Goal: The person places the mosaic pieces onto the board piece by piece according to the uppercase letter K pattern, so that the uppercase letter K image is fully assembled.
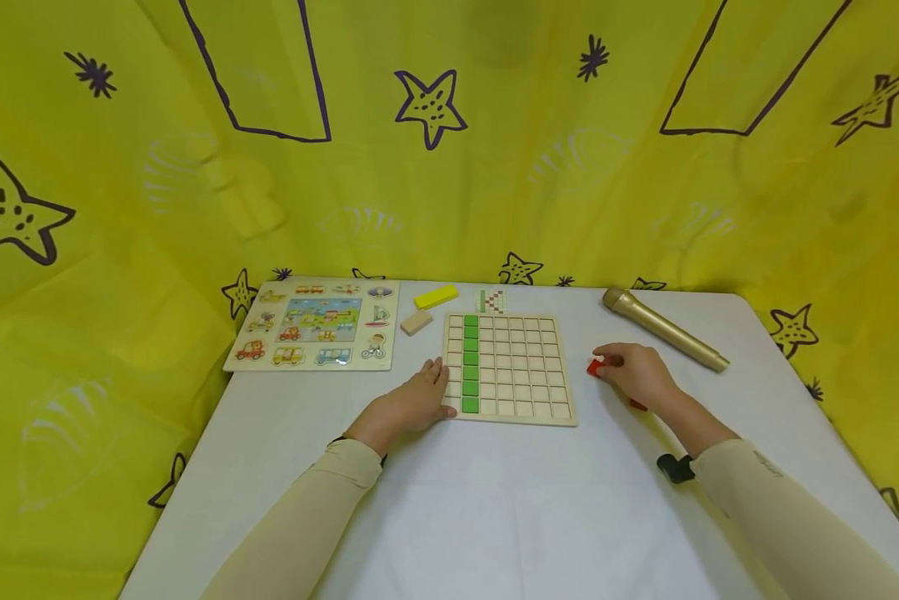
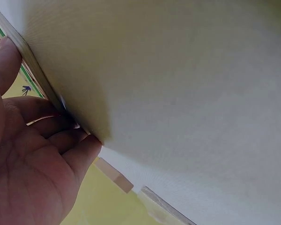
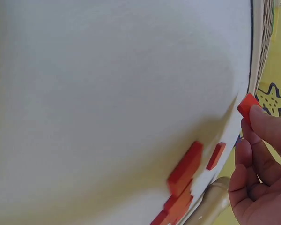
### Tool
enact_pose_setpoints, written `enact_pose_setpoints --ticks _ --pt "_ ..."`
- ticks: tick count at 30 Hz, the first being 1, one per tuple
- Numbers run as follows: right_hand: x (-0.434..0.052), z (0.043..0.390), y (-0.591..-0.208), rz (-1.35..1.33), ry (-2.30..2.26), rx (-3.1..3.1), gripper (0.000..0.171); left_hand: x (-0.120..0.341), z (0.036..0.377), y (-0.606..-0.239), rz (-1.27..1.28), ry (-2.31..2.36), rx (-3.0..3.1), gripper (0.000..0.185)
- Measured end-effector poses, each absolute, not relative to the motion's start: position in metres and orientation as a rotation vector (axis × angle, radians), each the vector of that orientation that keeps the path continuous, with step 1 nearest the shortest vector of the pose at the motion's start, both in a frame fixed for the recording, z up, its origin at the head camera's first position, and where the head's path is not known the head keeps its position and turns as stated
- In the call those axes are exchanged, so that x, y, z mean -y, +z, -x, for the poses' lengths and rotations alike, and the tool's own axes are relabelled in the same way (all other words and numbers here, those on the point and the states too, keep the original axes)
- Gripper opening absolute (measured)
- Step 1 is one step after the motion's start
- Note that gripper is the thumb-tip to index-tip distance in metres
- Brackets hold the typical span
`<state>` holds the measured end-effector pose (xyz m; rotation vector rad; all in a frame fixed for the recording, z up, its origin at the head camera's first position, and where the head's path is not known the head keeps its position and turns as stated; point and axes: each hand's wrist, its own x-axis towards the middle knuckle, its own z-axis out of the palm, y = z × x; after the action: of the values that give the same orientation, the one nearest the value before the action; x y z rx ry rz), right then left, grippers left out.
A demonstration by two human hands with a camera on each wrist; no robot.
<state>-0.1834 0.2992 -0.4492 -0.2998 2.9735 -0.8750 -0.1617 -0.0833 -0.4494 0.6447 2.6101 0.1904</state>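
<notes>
A light wooden grid board point(image 1: 524, 364) lies on the table, with a column of green tiles point(image 1: 470, 358) in its second column from the left. My left hand point(image 1: 417, 398) rests against the board's left edge, its thumb by the near corner; the left wrist view shows the thumb point(image 2: 7, 63) and fingers touching the rim. To the right of the board, my right hand point(image 1: 636, 372) pinches a red tile point(image 3: 248, 107) between thumb and finger. Several more red tiles point(image 3: 185, 168) lie on the table beneath that hand, mostly hidden from the head view.
A picture puzzle board point(image 1: 269, 286) lies at the back left. Beyond the grid board are a yellow block point(image 1: 436, 297), a plain wooden block point(image 1: 417, 322) and a small pattern card point(image 1: 491, 301). A gold microphone point(image 1: 666, 329) lies at the right, before a yellow curtain point(image 1: 479, 183).
</notes>
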Motion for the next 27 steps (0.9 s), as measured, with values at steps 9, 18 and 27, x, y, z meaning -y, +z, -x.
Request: enact_pose_setpoints --ticks 9,18,27 --pt "-0.267 0.202 -0.438 0.338 -0.931 -2.916 0.018 0.084 0.16 -0.446 -0.663 0.203 -2.608 0.081" --pt "-0.216 0.22 -0.433 0.349 -0.974 -2.811 0.017 0.084 0.16 -0.444 -0.631 0.187 -2.602 0.081" --pt "-0.176 0.236 -0.44 0.442 -1.032 -2.734 0.013 0.083 0.162 -0.448 -0.611 0.184 -2.607 0.082"
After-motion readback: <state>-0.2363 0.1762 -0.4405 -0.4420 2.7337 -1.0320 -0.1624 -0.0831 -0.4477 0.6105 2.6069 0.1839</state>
